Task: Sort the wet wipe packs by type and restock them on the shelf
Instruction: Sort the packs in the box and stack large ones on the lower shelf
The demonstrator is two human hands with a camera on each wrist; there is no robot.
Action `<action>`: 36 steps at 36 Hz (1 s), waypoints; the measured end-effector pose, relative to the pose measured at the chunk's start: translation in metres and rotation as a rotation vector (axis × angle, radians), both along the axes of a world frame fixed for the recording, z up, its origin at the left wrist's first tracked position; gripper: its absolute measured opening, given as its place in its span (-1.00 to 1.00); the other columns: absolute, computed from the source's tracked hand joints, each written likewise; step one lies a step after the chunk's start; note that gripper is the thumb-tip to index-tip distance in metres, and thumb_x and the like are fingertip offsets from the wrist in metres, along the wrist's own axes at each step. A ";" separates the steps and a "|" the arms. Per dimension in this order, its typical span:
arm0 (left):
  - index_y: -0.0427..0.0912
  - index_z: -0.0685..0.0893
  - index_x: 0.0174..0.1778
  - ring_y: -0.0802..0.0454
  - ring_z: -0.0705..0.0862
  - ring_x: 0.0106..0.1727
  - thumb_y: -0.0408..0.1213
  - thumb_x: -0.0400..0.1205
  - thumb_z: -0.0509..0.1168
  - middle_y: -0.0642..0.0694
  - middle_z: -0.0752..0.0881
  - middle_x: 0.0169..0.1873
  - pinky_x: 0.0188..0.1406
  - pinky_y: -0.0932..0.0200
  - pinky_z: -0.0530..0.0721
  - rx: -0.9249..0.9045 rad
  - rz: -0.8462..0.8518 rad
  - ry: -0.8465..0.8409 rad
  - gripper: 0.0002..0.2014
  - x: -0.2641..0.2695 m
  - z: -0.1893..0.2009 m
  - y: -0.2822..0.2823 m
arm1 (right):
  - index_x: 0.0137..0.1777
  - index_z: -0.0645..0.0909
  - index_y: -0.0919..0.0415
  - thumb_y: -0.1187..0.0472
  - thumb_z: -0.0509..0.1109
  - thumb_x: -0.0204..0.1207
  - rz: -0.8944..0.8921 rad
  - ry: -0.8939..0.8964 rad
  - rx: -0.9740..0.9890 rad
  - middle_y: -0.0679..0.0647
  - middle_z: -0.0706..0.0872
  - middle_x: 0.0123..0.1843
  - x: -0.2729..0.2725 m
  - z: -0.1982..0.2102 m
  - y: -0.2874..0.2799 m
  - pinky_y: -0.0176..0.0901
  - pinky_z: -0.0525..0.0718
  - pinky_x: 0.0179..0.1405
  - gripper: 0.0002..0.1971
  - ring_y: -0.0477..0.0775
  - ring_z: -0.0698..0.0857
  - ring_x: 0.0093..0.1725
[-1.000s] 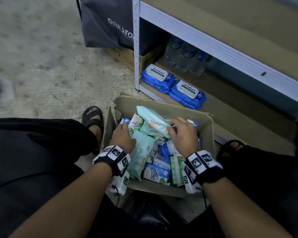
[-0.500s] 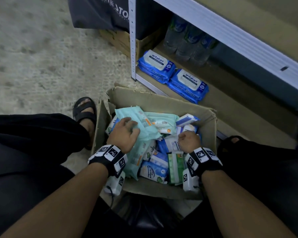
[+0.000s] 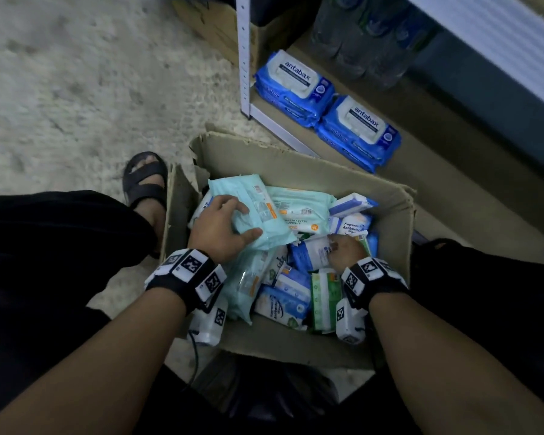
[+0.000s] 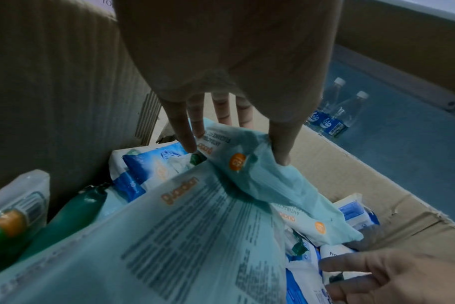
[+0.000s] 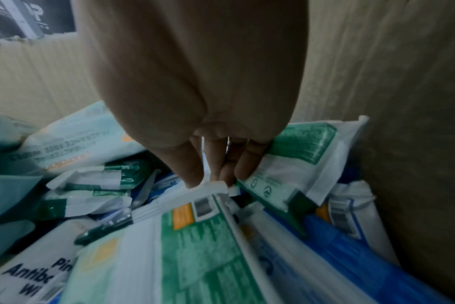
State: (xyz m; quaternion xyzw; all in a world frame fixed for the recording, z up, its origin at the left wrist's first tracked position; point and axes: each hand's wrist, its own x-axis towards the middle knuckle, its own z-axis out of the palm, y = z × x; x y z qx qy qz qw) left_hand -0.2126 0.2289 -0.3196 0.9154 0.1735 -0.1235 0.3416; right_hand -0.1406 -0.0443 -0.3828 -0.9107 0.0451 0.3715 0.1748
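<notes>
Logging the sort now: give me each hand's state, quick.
Left hand: holding a teal wipe pack, thumb and fingers around it.
Right hand: fingers pinching a white-and-green pack in the box.

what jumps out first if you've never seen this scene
A cardboard box on the floor, crammed with mixed wet wipe packs, sits between the person's knees. The left hand grips a pale teal pack on top of the pile, while the right hand digs among the smaller packs. Just beyond, two stacks of blue antabax packs lie on the bottom shelf.
</notes>
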 end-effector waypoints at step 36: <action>-0.01 0.62 0.20 -0.04 0.45 0.43 0.07 0.43 0.55 0.00 0.46 0.41 0.41 0.05 0.43 0.007 -0.029 0.023 -0.52 0.006 -0.008 0.000 | -0.42 0.46 0.04 0.12 0.62 0.37 0.070 -0.042 0.050 0.02 0.65 -0.29 0.011 0.009 -0.001 -0.22 0.46 -0.29 -0.65 0.08 0.64 -0.21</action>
